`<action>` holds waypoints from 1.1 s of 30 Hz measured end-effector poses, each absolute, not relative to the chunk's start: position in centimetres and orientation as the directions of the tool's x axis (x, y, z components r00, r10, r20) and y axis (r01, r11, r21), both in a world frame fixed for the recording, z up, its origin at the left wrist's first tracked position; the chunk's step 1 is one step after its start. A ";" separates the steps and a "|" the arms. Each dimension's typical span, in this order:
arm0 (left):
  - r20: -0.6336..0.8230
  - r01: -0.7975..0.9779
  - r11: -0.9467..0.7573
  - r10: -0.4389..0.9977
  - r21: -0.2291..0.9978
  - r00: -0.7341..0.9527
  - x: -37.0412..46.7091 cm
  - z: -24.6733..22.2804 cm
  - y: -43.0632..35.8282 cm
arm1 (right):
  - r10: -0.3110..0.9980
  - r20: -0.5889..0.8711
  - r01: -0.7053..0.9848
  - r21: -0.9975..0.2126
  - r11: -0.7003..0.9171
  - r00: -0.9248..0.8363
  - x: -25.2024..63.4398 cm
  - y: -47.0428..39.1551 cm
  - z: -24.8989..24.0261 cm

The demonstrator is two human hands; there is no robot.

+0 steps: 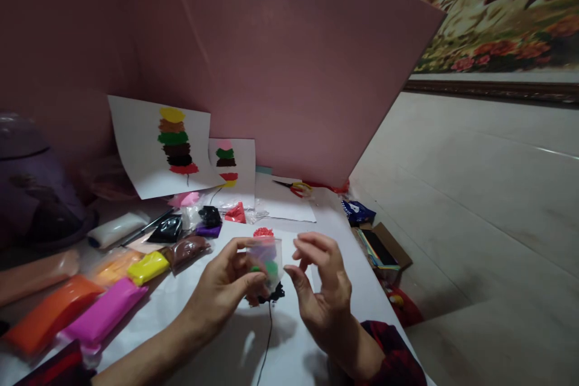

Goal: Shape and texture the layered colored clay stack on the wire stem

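Note:
Over the white paper (244, 338), my left hand (226, 283) pinches a small clear plastic bag (271, 253) with green stuff inside. My right hand (321, 289) is raised just right of the bag, its thumb and fingers apart and nothing between them. Behind the bag, a red textured patch (263, 232) shows at the top of the paper's picture. Below the bag is a black patch (277, 294), with a thin dark line (269, 338) running down from it. The bag and my left hand hide the picture's middle.
Colored clay packs, including a magenta pack (106, 313) and a yellow pack (148, 268), lie at the left. Two sheets with layered color pictures (174, 139) lean against the pink panel (289, 72). Scissors (296, 187) lie at the back. An open box (384, 244) is at the right.

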State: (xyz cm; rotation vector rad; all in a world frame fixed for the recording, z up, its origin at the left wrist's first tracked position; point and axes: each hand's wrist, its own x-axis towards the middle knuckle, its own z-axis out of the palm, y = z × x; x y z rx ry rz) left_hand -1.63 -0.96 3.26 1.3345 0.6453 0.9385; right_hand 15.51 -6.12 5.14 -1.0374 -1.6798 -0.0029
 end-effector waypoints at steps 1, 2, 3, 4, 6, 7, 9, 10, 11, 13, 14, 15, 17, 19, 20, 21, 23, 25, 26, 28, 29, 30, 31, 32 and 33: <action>0.082 -0.227 0.031 0.877 0.973 0.473 -1.6 3.6 -0.9 | 0.688 0.725 0.601 -0.569 0.561 0.044 15.4 -6.1 5.2; 0.055 -0.246 0.063 0.894 0.967 0.445 -1.5 3.8 -0.8 | 0.774 0.629 0.550 -0.671 0.497 0.068 15.2 -6.0 5.2; 0.038 -0.260 0.082 0.904 0.962 0.425 -1.5 4.0 -0.8 | 0.865 0.499 0.478 -0.773 0.417 0.054 14.9 -5.9 5.1; 0.029 -0.269 0.092 0.910 0.959 0.415 -1.5 4.2 -0.8 | 0.932 0.361 0.388 -0.861 0.329 0.012 14.7 -5.8 4.9; 0.029 -0.282 0.100 0.907 0.954 0.420 -1.5 4.2 -0.7 | 0.985 0.170 0.211 -0.962 0.173 -0.033 14.2 -5.7 4.3; 0.032 -0.286 0.103 0.901 0.953 0.432 -1.6 4.2 -0.7 | 0.990 0.133 0.156 -0.978 0.138 -0.045 14.0 -5.6 4.1; 0.024 -0.285 0.126 0.883 0.950 0.470 -1.7 4.1 -0.7 | 0.993 0.117 0.108 -0.987 0.120 -0.031 13.8 -5.6 3.7; 0.008 -0.274 0.145 0.872 0.951 0.490 -1.7 4.0 -0.7 | 0.992 0.125 0.099 -0.987 0.126 -0.015 13.8 -5.6 3.7; -0.011 -0.257 0.164 0.862 0.952 0.508 -1.7 4.1 -0.6 | 0.991 0.133 0.093 -0.987 0.132 0.005 13.8 -5.5 3.7; -0.044 -0.214 0.185 0.845 0.959 0.533 -1.8 4.2 -0.7 | 0.989 0.141 0.084 -0.987 0.138 0.032 14.0 -5.5 3.8; -0.050 -0.196 0.183 0.843 0.963 0.536 -1.8 4.2 -0.7 | 0.989 0.142 0.084 -0.987 0.139 0.033 14.1 -5.5 3.9; -0.051 -0.186 0.177 0.841 0.967 0.538 -1.7 4.3 -0.7 | 0.989 0.144 0.087 -0.986 0.141 0.031 14.2 -5.6 3.9; -0.043 -0.174 0.163 0.838 0.971 0.545 -1.7 4.4 -0.9 | 0.988 0.156 0.090 -0.984 0.154 0.015 14.3 -5.6 4.0; -0.041 -0.158 0.152 0.834 0.976 0.550 -1.6 4.5 -1.0 | 0.985 0.171 0.080 -0.982 0.171 -0.009 14.3 -5.7 3.9; -0.041 -0.148 0.145 0.835 0.978 0.549 -1.6 4.5 -1.0 | 0.984 0.176 0.073 -0.982 0.177 -0.019 14.3 -5.8 3.8; -0.042 -0.139 0.140 0.837 0.980 0.546 -1.6 4.6 -1.1 | 0.984 0.177 0.066 -0.982 0.178 -0.029 14.3 -5.8 3.8; -0.044 -0.132 0.135 0.842 0.982 0.537 -1.6 4.7 -1.2 | 0.984 0.174 0.057 -0.983 0.176 -0.050 14.3 -5.8 3.6; -0.046 -0.130 0.136 0.846 0.982 0.531 -1.6 4.7 -1.3 | 0.982 0.177 0.059 -0.982 0.181 -0.064 14.2 -5.9 3.5; -0.050 -0.127 0.137 0.847 0.982 0.530 -1.6 4.7 -1.3 | 0.981 0.182 0.067 -0.980 0.186 -0.066 14.2 -5.9 3.5; -0.052 -0.120 0.137 0.843 0.983 0.535 -1.6 4.7 -1.3 | 0.979 0.193 0.083 -0.977 0.198 -0.066 14.2 -5.9 3.4; -0.053 -0.118 0.139 0.837 0.983 0.544 -1.6 4.7 -1.3 | 0.979 0.192 0.080 -0.977 0.198 -0.069 14.2 -5.9 3.4; -0.053 -0.120 0.143 0.829 0.982 0.557 -1.6 4.6 -1.3 | 0.979 0.188 0.069 -0.979 0.193 -0.072 14.2 -5.9 3.4; -0.051 -0.126 0.148 0.821 0.981 0.569 -1.6 4.6 -1.2 | 0.980 0.184 0.054 -0.981 0.188 -0.076 14.3 -5.8 3.4; -0.047 -0.133 0.151 0.814 0.979 0.579 -1.5 4.5 -1.2 | 0.980 0.181 0.039 -0.982 0.184 -0.077 14.3 -5.8 3.4; -0.044 -0.138 0.154 0.808 0.978 0.587 -1.5 4.4 -1.1 | 0.981 0.178 0.027 -0.983 0.181 -0.077 14.3 -5.8 3.4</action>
